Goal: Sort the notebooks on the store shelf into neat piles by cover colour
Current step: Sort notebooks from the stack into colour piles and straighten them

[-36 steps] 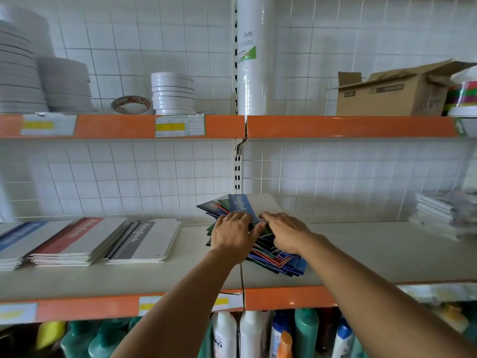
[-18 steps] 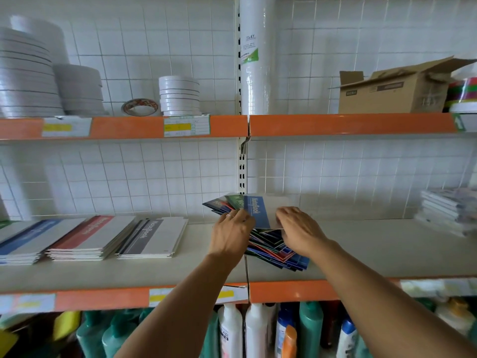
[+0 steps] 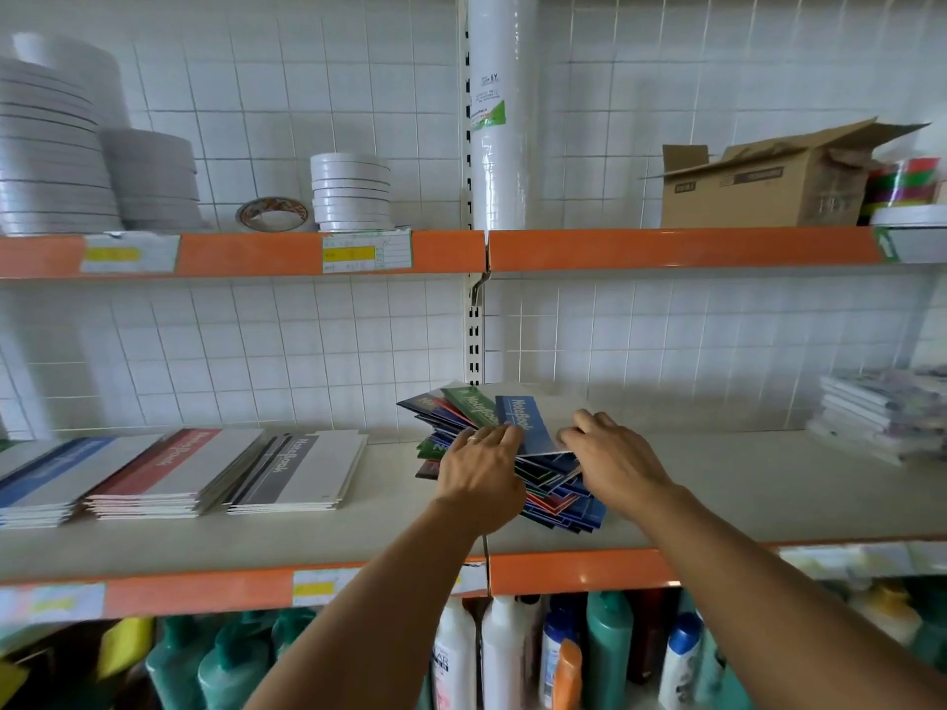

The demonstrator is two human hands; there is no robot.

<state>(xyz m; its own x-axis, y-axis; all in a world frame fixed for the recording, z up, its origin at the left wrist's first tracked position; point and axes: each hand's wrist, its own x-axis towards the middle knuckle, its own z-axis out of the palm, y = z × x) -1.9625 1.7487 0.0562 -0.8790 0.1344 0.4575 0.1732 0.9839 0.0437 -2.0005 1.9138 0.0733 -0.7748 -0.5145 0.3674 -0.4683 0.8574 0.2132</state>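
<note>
A messy heap of notebooks with blue, green and red covers lies in the middle of the shelf. On top sits a blue-striped notebook, its near edge raised off the heap. My left hand grips its lower left corner. My right hand curls its fingers over the notebook's right side. A green notebook fans out just behind the blue one. To the left lie neat piles: blue, red and grey.
Another stack of books sits at the shelf's far right. The shelf above holds tape rolls, a white paper roll and a cardboard box. Bottles stand on the shelf below. Bare shelf lies right of the heap.
Both hands have shifted from the heap's middle up to the blue-striped notebook, and its near edge has lifted off the heap. The view has moved slightly right.
</note>
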